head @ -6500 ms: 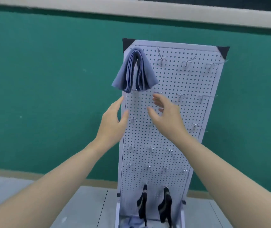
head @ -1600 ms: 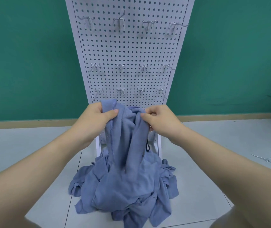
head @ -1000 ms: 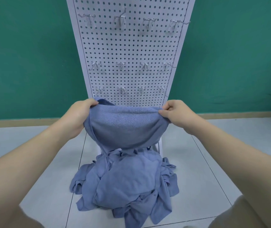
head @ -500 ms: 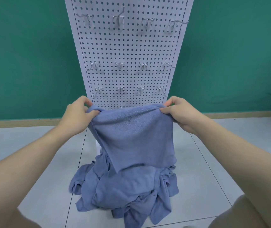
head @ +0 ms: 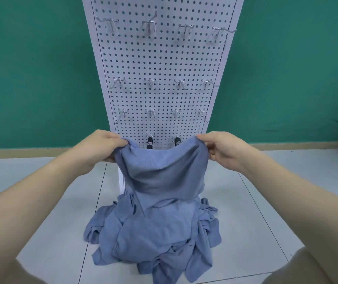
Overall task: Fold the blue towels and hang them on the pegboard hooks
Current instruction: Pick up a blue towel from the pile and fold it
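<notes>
A blue towel (head: 164, 171) hangs spread between my hands in front of the white pegboard (head: 162, 58). My left hand (head: 100, 148) pinches its upper left corner and my right hand (head: 223, 148) pinches its upper right corner. The top edge sags in the middle. Below it a heap of more blue towels (head: 155, 238) lies on the floor at the board's foot. Rows of metal hooks (head: 149, 83) stick out of the board, bare in this view.
Two black items (head: 150, 143) hang on the lowest hooks, partly hidden by the towel. A green wall (head: 30, 68) stands behind the board. Grey floor tiles (head: 51, 212) stretch to both sides of the heap.
The towel's lower half has come up so it hangs shorter and doubled. Its top edge now sags in the middle, and both hands have dropped slightly.
</notes>
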Action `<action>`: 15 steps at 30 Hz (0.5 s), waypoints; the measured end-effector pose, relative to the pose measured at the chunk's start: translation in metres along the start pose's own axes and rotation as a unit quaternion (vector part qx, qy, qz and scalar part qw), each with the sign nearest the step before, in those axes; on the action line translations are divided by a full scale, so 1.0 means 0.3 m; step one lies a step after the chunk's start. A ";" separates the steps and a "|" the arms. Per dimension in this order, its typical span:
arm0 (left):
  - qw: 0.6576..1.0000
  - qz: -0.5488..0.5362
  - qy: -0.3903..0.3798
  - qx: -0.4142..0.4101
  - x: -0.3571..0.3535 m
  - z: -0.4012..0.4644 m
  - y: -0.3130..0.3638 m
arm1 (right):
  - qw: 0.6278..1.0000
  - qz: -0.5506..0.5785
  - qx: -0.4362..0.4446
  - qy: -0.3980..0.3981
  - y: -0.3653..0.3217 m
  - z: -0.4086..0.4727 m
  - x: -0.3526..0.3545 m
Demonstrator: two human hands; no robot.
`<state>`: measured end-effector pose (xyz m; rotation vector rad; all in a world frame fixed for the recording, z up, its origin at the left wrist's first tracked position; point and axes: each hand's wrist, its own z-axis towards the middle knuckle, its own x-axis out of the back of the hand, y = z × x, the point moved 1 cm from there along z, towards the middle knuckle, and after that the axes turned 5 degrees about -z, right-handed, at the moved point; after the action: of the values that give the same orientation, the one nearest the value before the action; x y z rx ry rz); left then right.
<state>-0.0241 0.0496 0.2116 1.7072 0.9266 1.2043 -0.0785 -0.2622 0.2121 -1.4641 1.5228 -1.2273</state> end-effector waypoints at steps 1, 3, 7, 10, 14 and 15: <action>1.000 -0.016 0.001 -0.005 0.000 -0.003 0.001 | 1.000 0.003 0.002 -0.001 0.003 0.005 0.002; 0.999 -0.043 0.017 -0.016 0.001 -0.005 0.005 | 1.000 -0.001 0.005 -0.005 0.010 0.013 0.005; 0.997 -0.064 0.000 -0.037 0.008 -0.012 0.017 | 0.999 -0.038 0.013 0.018 0.022 0.021 0.012; 0.997 -0.069 -0.011 -0.039 0.014 -0.018 0.029 | 0.996 -0.081 0.023 0.038 0.031 0.020 0.033; 0.987 -0.162 0.001 -0.005 0.044 -0.004 0.024 | 0.985 -0.165 0.012 0.043 0.055 0.015 0.066; 0.982 -0.189 -0.002 0.002 0.047 -0.005 0.021 | 0.982 -0.183 0.010 0.041 0.060 0.014 0.071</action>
<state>-0.0209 0.0602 0.2225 1.4512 1.1877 0.9441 -0.0834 -0.2854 0.1966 -1.7527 1.3229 -1.5262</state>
